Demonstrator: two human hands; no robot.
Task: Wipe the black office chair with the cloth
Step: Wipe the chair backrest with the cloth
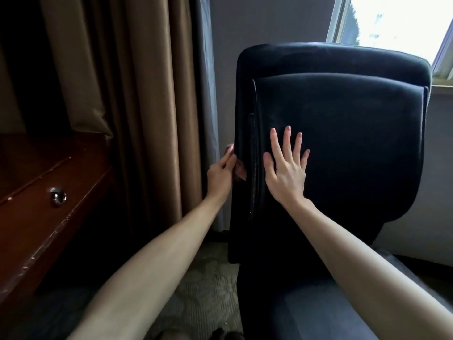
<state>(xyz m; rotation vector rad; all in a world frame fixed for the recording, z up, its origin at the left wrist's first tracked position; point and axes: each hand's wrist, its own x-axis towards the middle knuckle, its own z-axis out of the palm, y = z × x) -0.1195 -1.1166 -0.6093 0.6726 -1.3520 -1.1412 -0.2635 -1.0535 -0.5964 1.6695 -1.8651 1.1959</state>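
The black office chair [343,123] stands before me near the window, its padded backrest facing me and filling the middle right of the view. My left hand [224,171] grips the backrest's left side edge, fingers wrapped around it. My right hand [286,165] lies flat on the backrest padding with fingers spread, holding nothing. No cloth is visible anywhere in the view.
A dark wooden desk [36,192] with a round metal drawer pull [58,197] runs along the left. Brown curtains [122,94] hang behind it, close to the chair's left edge. A bright window [397,18] sits at top right. Patterned carpet [208,290] lies below.
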